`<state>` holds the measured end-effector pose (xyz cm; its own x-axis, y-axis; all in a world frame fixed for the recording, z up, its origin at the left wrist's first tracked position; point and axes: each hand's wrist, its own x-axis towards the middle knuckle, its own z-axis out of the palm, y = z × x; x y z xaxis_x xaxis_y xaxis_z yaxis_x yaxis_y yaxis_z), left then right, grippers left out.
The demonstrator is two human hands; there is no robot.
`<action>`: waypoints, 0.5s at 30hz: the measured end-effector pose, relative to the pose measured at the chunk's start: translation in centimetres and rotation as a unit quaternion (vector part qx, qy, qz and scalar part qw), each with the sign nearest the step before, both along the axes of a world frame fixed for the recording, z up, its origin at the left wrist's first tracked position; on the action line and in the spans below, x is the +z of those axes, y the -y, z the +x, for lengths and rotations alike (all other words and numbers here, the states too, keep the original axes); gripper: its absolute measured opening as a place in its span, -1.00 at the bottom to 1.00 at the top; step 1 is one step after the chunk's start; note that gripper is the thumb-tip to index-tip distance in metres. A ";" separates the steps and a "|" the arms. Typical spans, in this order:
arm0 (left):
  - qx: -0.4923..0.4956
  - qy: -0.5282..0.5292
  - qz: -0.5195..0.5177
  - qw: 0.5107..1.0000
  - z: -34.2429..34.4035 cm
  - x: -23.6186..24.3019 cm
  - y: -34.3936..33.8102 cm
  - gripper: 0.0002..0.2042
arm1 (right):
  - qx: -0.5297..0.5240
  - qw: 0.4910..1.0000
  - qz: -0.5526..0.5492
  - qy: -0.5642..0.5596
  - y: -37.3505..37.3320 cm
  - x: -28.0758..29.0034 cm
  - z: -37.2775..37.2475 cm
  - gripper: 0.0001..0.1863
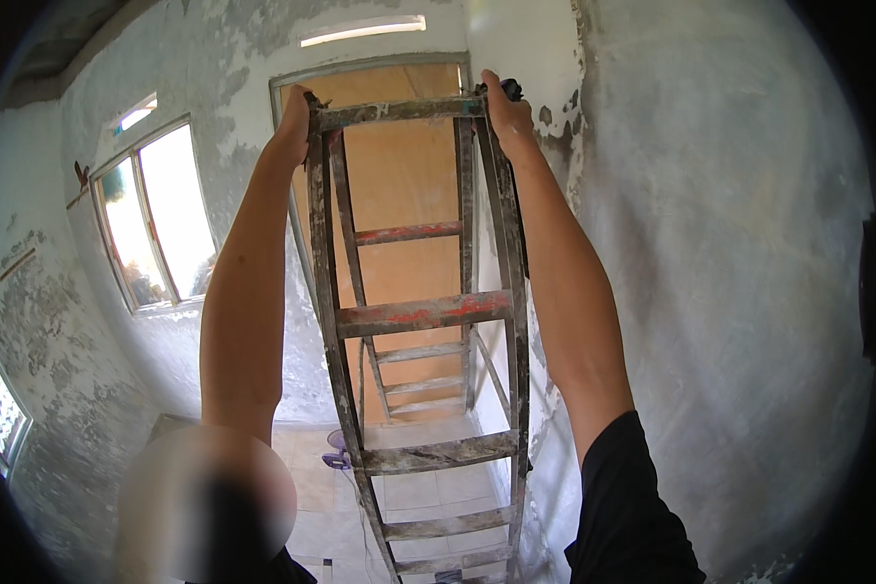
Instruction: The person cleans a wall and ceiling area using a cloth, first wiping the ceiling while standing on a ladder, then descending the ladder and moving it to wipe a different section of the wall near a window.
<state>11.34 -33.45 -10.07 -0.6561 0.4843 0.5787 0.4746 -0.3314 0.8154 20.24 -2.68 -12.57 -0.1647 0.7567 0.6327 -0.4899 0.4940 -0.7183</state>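
Note:
A worn wooden stepladder (423, 311) stands upright in front of me, its two frames joined near the top. Grey and red paint marks its rungs. Both my arms reach up to its upper end. My left hand (294, 119) is closed around the top of the left rail. On the opposite side, my right hand (507, 115) grips the top of the right rail, with its fingers partly hidden behind the wood. A small black object (512, 90) shows beside the right hand; I cannot make out what it is.
Behind the ladder is a tan door panel (311, 209) in a grey frame. A bright window (170, 219) opens in the left wall. The patchy grey wall (730, 273) rises close on the right. Below, a purple object (337, 456) lies on pale floor tiles (311, 492).

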 end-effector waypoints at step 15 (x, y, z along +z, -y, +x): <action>0.060 0.037 0.001 0.997 -3.9 -1.7 -0.7 -0.49 | 0.104 0.989 0.009 0.102 3.0 -1.6 0.0 0.20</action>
<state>7.43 -32.73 -11.77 -0.7511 0.3979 0.5268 0.4490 -0.2771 0.8495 20.27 -5.69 -14.15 -0.4415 0.6817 0.5834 -0.4275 0.4119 -0.8047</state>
